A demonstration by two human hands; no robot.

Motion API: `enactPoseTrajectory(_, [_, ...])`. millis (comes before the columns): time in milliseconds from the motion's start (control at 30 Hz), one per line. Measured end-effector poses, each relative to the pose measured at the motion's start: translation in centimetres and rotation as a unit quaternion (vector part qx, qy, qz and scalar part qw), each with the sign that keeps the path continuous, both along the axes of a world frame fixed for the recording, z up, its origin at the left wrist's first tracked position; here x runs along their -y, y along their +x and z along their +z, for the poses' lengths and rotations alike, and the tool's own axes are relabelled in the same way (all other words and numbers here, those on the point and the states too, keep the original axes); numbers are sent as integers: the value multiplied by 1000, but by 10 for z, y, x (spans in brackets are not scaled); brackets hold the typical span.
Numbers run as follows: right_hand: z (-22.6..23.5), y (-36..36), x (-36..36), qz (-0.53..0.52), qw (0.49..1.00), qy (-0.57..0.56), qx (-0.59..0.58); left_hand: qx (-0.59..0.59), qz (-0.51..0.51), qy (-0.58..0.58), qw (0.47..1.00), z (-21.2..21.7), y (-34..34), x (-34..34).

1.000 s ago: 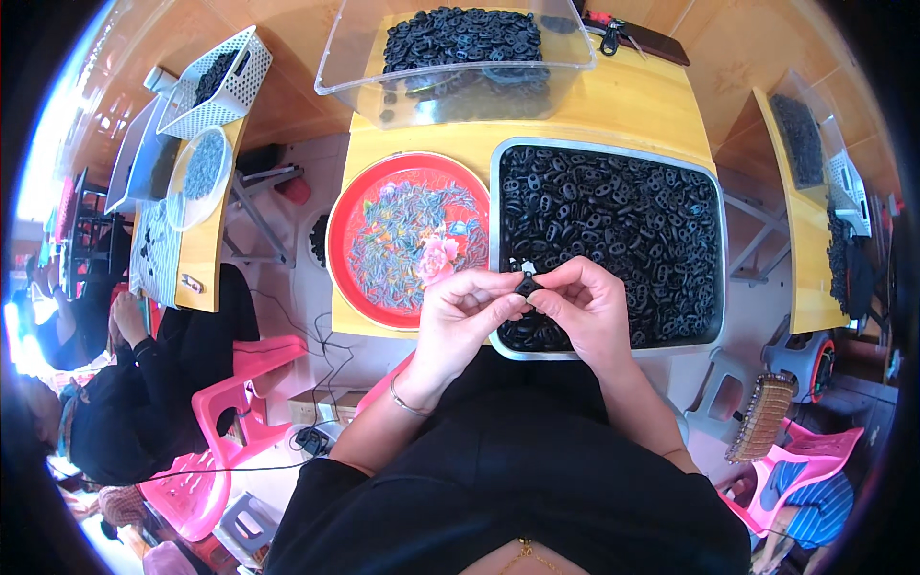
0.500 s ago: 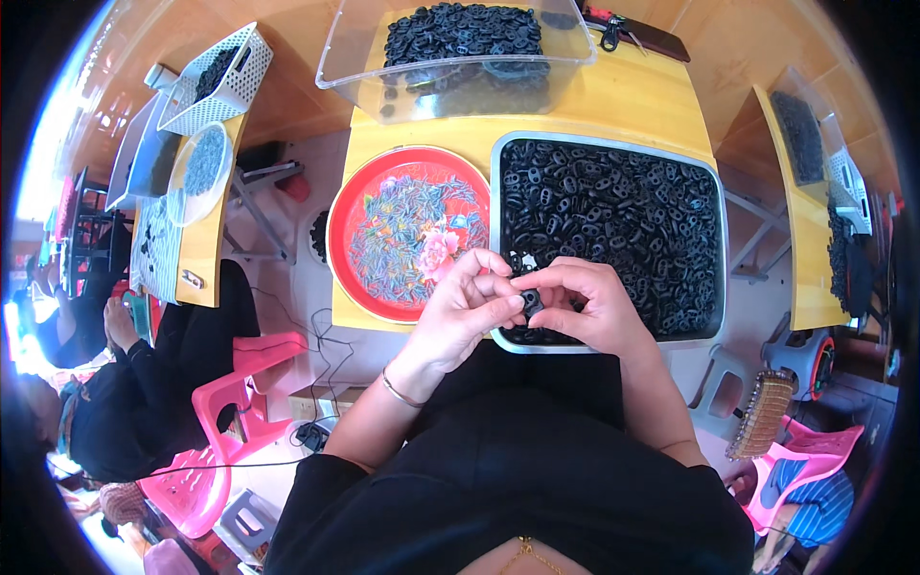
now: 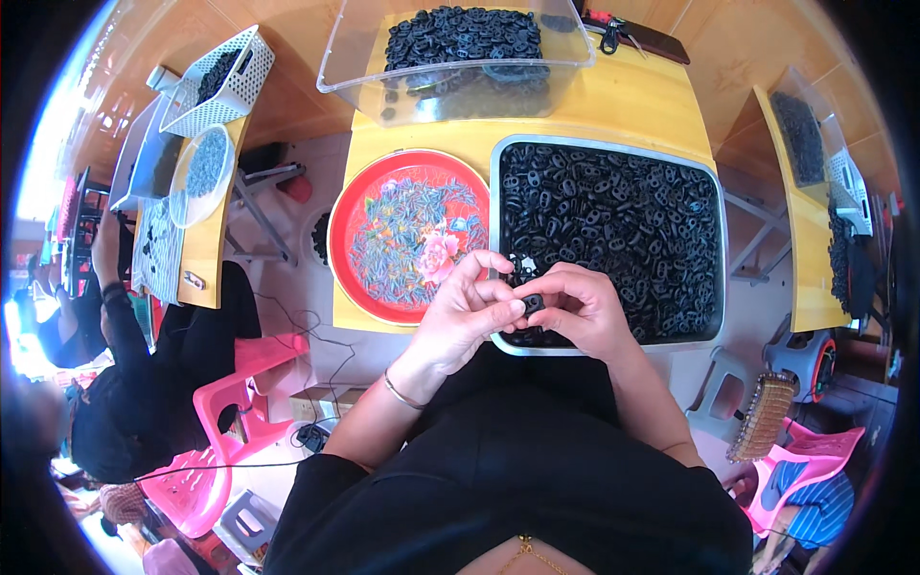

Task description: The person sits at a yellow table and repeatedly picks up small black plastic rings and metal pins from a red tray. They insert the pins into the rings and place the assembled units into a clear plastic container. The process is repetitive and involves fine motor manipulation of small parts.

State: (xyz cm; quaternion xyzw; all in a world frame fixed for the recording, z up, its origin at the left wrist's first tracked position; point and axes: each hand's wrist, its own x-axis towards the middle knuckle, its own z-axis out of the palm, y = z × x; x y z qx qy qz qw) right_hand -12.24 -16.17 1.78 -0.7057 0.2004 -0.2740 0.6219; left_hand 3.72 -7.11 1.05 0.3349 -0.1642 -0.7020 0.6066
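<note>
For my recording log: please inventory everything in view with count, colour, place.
Tables: 3, yellow, centre, left, right
Round tray: 1, red, centre table
Slim pieces: many, bluish, in round tray
Rectangular tray: 1, silver, right of it
Holed pieces: many, black, in rectangular tray
Bin: 1, clear, table's far end
Baskets: 2, white, side tables
Dish: 1, clear, left
Chairs: at least 2, pink, lower left, right
People: several, mixed clothing, left, lower right
Held piece: 1, black, picture centre
Left hand: 1, bare, on held piece
Right hand: 1, bare, on held piece
</note>
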Motion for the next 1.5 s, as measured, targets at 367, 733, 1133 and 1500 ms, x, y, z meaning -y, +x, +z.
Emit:
enactPoseTrajectory(367, [5, 0, 3, -95, 976, 175, 88, 136, -27, -65, 988, 24, 15, 47])
enactPoseTrajectory(733, [-11, -34, -7, -199, 968, 151, -1, 750, 229, -278, 555, 94, 101, 141])
enactPoseTrajectory(1133, [-9, -26, -1, -175, 976, 125, 17, 822, -38, -130, 553, -2, 88, 12])
enactPoseTrajectory(1500, [-9, -24, 3, -175, 978, 83, -72, 887, -28, -115, 446, -14, 73, 10])
